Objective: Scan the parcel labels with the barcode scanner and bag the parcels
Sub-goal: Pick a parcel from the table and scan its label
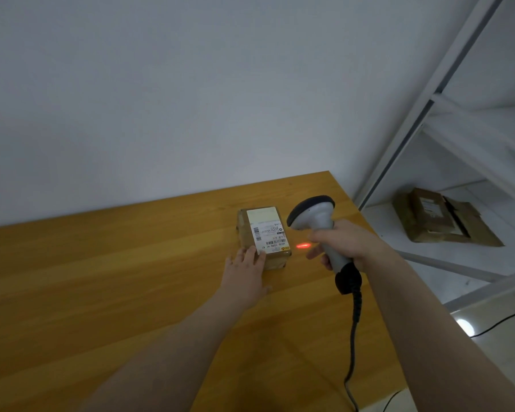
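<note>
I see my right hand [347, 243] wrapped around the handle of the grey corded barcode scanner [320, 226], its dark head aimed left and down. Its red beam [303, 246] lands on the wooden table [101, 278] just beside the small brown taped parcel [262, 236]. My left hand [244, 272] lies open, fingertips on the parcel's near end; the parcel's long axis runs away from me, its white label [268, 230] facing up.

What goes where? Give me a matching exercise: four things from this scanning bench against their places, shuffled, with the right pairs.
Things:
1. barcode scanner
2. parcel
3. red scan light
4. opened cardboard packaging

Places:
A. on the white shelf
B. on the table, right of the parcel
C. under the left hand's fingertips
D. in the right hand

Pairs: 1-D, 2-C, 3-B, 4-A
</note>
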